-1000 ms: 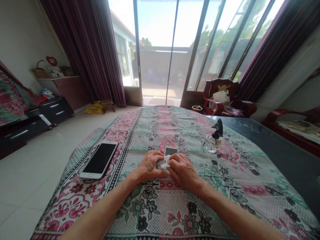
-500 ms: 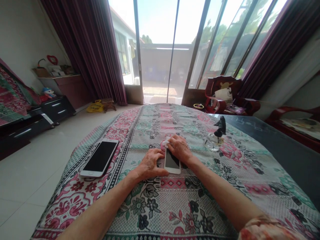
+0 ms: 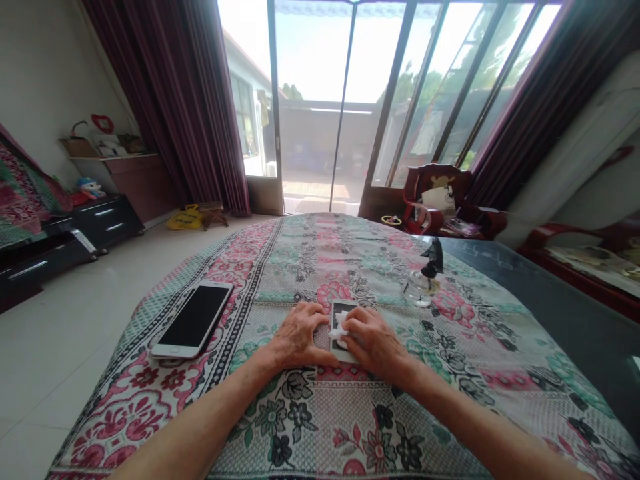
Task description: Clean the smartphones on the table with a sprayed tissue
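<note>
Right hand [image 3: 376, 339] pinching white tissue [image 3: 338, 329] over, and partly hiding, smaller smartphone [image 3: 343, 307] lying at tabletop's [image 3: 285, 267] near centre, left hand [image 3: 300, 335] spreading wide at its left edge, larger smartphone [image 3: 194, 319] lying left, spray bottle [image 3: 421, 289] standing right.

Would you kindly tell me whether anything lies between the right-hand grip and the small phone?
Yes, a tissue: the right-hand grip has it over part of the small phone. The bottle stands apart, farther right, not in the way.
</note>
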A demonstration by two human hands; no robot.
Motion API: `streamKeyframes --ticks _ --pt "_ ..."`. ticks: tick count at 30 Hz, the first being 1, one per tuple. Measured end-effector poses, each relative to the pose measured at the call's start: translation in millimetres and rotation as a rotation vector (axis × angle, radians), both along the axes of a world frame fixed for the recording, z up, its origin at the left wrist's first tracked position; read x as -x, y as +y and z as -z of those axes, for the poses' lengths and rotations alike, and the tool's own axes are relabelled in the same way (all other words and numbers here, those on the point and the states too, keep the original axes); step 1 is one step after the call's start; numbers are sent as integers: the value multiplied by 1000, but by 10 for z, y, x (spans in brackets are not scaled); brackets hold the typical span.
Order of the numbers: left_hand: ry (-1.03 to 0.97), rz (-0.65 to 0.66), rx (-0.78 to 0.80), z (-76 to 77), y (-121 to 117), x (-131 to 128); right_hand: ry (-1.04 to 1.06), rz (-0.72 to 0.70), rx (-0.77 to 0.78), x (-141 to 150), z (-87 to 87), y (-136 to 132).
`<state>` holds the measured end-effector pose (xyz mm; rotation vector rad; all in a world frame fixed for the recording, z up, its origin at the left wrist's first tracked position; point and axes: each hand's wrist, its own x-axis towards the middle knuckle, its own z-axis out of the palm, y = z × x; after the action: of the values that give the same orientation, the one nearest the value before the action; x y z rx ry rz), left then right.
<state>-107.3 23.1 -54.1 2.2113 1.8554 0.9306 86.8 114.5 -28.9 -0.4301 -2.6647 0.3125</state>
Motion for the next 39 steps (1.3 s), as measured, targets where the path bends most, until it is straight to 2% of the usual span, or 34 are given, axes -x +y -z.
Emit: streamKeyframes --ticks 3,6,11,15,18,23,26,29,33,36,39 --pt "-1 -7 1 -16 -6 -8 -12 -66 26 -115 -7 -127" --pt "8 -10 23 -42 -14 -21 -8 -81 27 -204 -14 -77" --pt "30 17 70 -121 -23 -40 44 22 -25 -238 33 197" --pt "39 30 102 -182 -29 -81 44 127 -6 -174 94 285" --pt "22 -19 129 -207 -57 -205 27 134 13 -145 103 292" --pt "1 -183 171 -215 -138 -515 43 140 12 -155 62 289" --pt "-4 -227 179 -200 -158 -593 51 147 24 -178 34 276" --pt "4 -229 196 -185 -144 -563 57 155 21 -218 16 271" --pt "14 -239 215 -191 -114 -447 87 185 -61 -272 15 264" --pt "-17 -296 207 -210 -103 -371 94 126 -70 -274 35 221" --pt "-35 -320 200 -218 -95 -327 98 29 -11 -227 74 135"
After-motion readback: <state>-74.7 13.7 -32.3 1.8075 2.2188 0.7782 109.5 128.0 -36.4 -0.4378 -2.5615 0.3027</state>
